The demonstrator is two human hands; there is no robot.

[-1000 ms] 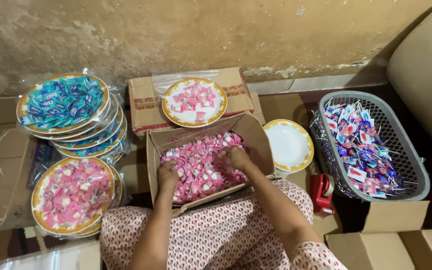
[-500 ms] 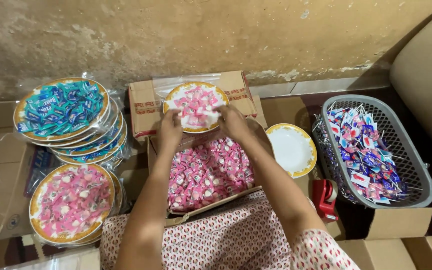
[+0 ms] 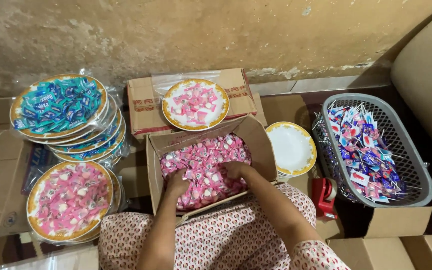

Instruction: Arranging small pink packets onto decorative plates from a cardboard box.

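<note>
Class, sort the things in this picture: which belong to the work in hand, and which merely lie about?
In use: left hand, right hand, box of pink sweets, part-filled plate.

Lying about: grey basket, red tape dispenser, blue-sweet plates.

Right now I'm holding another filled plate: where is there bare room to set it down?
Bare floor shows only between the closed carton and the grey basket, behind the empty plates. Left is crowded with plate stacks; both hands fill the candy box.

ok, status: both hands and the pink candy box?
Left hand and right hand both buried in pink wrapped candies inside open cardboard box. Grip unclear. Part-filled gold-rimmed white plate beyond box. Nothing obstructing.
</note>
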